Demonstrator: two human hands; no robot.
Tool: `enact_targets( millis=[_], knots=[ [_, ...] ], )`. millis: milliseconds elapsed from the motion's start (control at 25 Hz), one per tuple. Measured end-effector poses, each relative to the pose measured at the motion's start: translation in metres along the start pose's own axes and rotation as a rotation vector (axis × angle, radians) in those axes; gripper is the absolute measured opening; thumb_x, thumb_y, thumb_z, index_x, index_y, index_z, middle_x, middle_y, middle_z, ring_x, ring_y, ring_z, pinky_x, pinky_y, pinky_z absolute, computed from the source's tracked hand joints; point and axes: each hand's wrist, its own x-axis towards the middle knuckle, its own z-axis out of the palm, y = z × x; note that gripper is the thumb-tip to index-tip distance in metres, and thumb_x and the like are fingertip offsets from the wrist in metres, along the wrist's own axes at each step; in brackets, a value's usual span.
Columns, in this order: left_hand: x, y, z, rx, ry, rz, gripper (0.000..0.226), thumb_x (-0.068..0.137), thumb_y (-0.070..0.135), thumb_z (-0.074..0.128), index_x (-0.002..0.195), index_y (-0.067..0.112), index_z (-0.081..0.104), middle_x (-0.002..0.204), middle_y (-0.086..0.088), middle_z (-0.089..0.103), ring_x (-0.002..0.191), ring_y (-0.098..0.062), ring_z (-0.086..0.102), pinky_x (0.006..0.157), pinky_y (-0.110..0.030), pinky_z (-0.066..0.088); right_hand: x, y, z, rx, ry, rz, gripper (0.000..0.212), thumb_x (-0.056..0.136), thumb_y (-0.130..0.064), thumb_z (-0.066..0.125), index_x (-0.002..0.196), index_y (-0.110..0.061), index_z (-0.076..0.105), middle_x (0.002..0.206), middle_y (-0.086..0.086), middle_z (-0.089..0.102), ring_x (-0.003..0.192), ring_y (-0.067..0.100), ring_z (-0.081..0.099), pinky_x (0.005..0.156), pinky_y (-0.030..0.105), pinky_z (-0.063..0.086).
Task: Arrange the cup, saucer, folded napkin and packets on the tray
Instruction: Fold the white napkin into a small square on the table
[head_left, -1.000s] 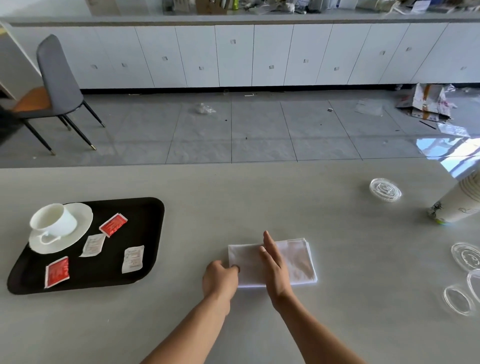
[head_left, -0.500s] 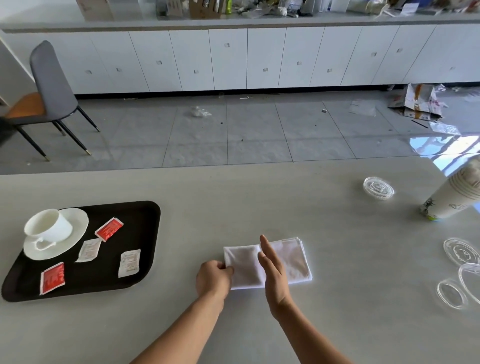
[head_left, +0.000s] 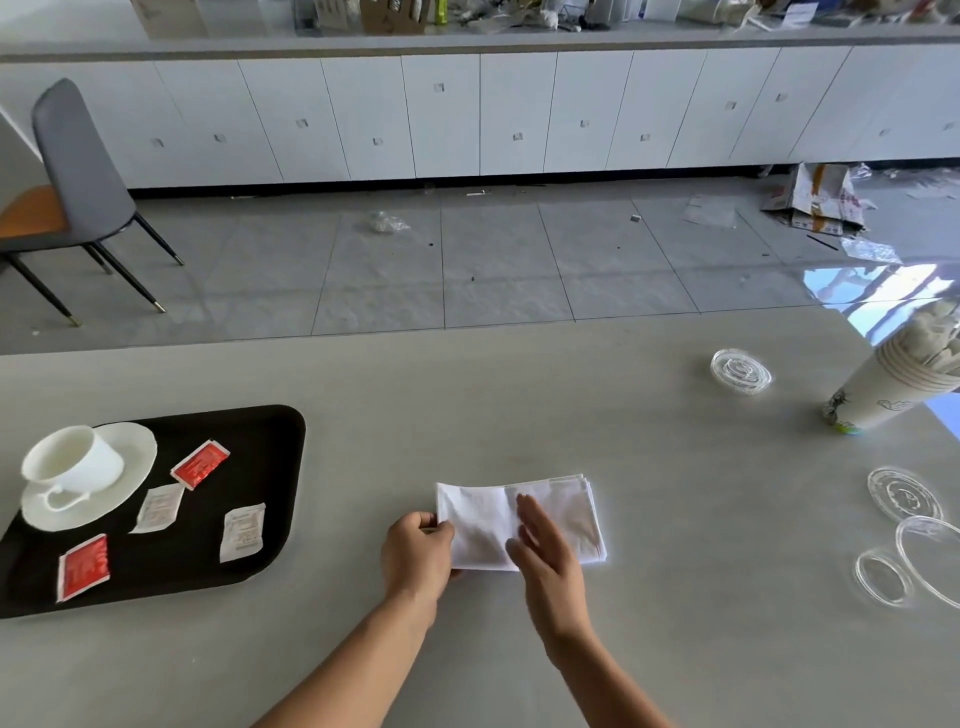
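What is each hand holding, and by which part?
The left hand pinches the napkin at its left edge; the right hand lies flat on its middle, fingers straight, gripping nothing.

On the bench (head_left: 519, 405), the left hand (head_left: 418, 553) pinches the folded napkin's (head_left: 478, 525) left edge; the right hand (head_left: 545, 551) seems to rest flat on it, fingers straight.

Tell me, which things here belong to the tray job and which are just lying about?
Job: tray, cup on saucer, red packets, white packets, napkin on the table, which the left hand pinches and the right hand presses flat.
Lying about: clear lids, stack of paper cups, chair.
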Motion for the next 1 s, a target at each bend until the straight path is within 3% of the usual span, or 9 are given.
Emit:
enact_targets(
  millis=[120, 200, 280, 520, 640, 1000],
  knots=[
    [-0.004, 0.007, -0.002, 0.004, -0.005, 0.049, 0.006, 0.074, 0.013, 0.062, 0.068, 0.014, 0.065, 0.065, -0.003, 0.066, 0.057, -0.02, 0.063, 0.044, -0.031, 0.057, 0.017, -0.005, -0.037, -0.477, 0.397, -0.2, 0.031, 0.087, -0.007, 0.065, 0.111, -0.025, 0.067, 0.107, -0.006, 0.067, 0.084, 0.012, 0.066, 0.073, 0.034, 0.055],
    [-0.008, 0.011, -0.001, 0.024, -0.014, 0.09, 0.008, 0.069, 0.014, 0.063, 0.072, 0.02, 0.066, 0.066, 0.001, 0.07, 0.058, -0.016, 0.067, 0.048, -0.036, 0.06, 0.027, -0.005, -0.059, -0.702, 0.444, -0.093, 0.025, 0.089, -0.024, 0.066, 0.114, -0.022, 0.065, 0.106, -0.003, 0.064, 0.086, 0.02, 0.064, 0.07, 0.033, 0.051],
    [-0.013, 0.014, 0.0, 0.05, -0.026, 0.144, 0.016, 0.068, 0.012, 0.061, 0.077, 0.024, 0.065, 0.069, 0.004, 0.071, 0.06, -0.015, 0.068, 0.053, -0.037, 0.06, 0.036, -0.002, -0.066, -0.803, 0.368, 0.045, 0.023, 0.089, -0.035, 0.063, 0.108, -0.021, 0.067, 0.099, -0.002, 0.064, 0.088, 0.024, 0.063, 0.071, 0.032, 0.05],
    [-0.032, 0.031, 0.02, 0.213, 0.03, 0.448, 0.03, 0.069, 0.006, 0.062, 0.093, 0.023, 0.067, 0.083, 0.008, 0.066, 0.076, -0.014, 0.061, 0.063, -0.029, 0.045, 0.052, -0.004, -0.068, -0.791, 0.341, 0.104, 0.007, 0.079, -0.028, 0.068, 0.084, -0.024, 0.07, 0.077, -0.006, 0.071, 0.077, 0.025, 0.063, 0.064, 0.028, 0.048],
    [-0.044, 0.034, 0.041, 0.227, 0.024, 0.583, 0.036, 0.071, 0.007, 0.068, 0.105, 0.019, 0.069, 0.086, 0.005, 0.063, 0.075, -0.01, 0.06, 0.07, -0.027, 0.047, 0.053, -0.006, -0.07, -0.762, 0.336, 0.142, 0.007, 0.076, -0.03, 0.072, 0.077, -0.023, 0.07, 0.069, -0.009, 0.069, 0.07, 0.022, 0.062, 0.06, 0.026, 0.046],
    [-0.053, 0.023, 0.092, 0.532, -0.106, 0.912, 0.025, 0.07, 0.0, 0.072, 0.093, 0.011, 0.072, 0.08, -0.005, 0.064, 0.074, -0.024, 0.061, 0.065, -0.035, 0.054, 0.06, -0.009, -0.079, -0.636, 0.3, 0.208, 0.015, 0.076, -0.03, 0.064, 0.065, -0.022, 0.067, 0.059, -0.006, 0.067, 0.06, 0.015, 0.062, 0.053, 0.026, 0.048]
  ],
)
